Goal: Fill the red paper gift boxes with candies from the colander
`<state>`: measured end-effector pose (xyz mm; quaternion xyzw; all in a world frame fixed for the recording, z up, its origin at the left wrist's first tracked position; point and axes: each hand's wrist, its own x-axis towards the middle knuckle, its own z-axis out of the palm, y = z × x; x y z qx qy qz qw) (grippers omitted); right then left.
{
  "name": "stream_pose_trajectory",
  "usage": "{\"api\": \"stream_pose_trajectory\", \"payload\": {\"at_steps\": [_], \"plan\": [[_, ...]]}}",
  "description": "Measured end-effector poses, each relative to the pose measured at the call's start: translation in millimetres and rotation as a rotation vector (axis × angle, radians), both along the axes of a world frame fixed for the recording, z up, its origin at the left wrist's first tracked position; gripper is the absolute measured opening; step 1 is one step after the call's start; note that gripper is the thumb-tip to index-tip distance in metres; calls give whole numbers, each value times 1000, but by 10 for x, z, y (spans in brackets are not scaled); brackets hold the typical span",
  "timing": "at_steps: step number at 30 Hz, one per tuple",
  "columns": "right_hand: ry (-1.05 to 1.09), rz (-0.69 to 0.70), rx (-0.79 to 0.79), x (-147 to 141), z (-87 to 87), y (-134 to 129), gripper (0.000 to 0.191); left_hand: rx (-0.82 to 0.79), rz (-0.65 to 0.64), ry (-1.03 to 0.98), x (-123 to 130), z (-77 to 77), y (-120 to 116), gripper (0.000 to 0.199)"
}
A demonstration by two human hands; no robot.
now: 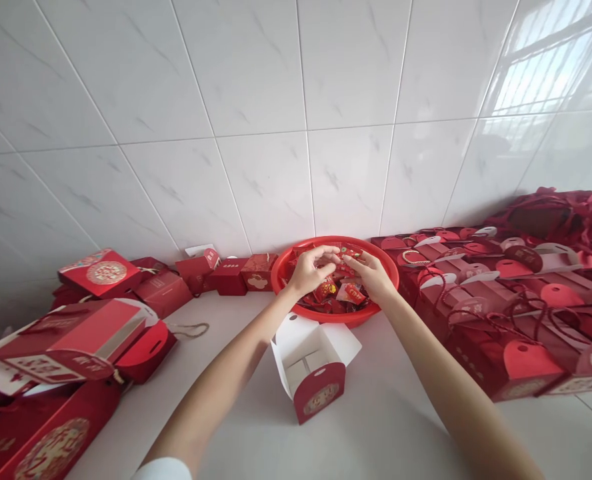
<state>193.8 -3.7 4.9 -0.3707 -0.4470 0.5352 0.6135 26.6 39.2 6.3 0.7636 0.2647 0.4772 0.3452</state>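
Both hands are over a red plastic basket (281, 287) filled with small wrapped candies (351, 293). My left hand (313, 272) has its fingers curled toward the thumb at the basket's left side. Opposite it, my right hand (371, 275) is closed, fingertips pointing inward. The fingertips of the two hands are close together above the candies, and whatever is between them is too small to make out. Just in front of the basket stands an open red gift box (321, 393) with white inner walls, its flaps raised and its inside visible between my forearms.
Many red gift boxes with cord handles (476, 313) stand packed together on the right. On the left, more red boxes (76, 347) lie stacked and tilted. Smaller red boxes (231, 275) line the white tiled wall (261, 180) behind the white tabletop (226, 440).
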Motion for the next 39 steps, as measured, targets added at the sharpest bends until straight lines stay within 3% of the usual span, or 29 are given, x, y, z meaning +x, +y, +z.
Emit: {"api": "stream_pose_trajectory", "payload": {"at_steps": [3,6,9,13,15,17,19,24,29,33,36,39], "plan": [[40,-7,-17,-2,-7,9,35,-85,92,-51,-43,-23,83,26],[87,-37,-35,-2,-7,26,33,-128,91,-9,-61,-34,130,20],[153,-128,-19,7,2,41,29,-107,-42,189,-32,-19,96,21],[218,-296,-37,26,20,51,23,51,-237,547,73,6,0,35],[235,-337,-50,31,27,50,22,129,-259,673,126,8,-25,35],[242,-348,-59,30,31,48,22,151,-252,735,153,7,-26,24],[231,-347,-70,26,33,46,22,128,-227,714,143,13,-13,8],[157,-338,-81,2,36,33,24,-70,-62,385,31,57,20,44],[123,-207,-60,-9,30,31,30,-128,-74,209,24,106,0,50],[185,-273,-79,15,26,42,27,-105,-26,84,77,140,-9,48],[134,-175,-98,13,40,18,29,-97,-29,94,110,166,10,48],[61,-63,-14,-5,55,-23,35,-100,-48,216,144,190,24,52]]}}
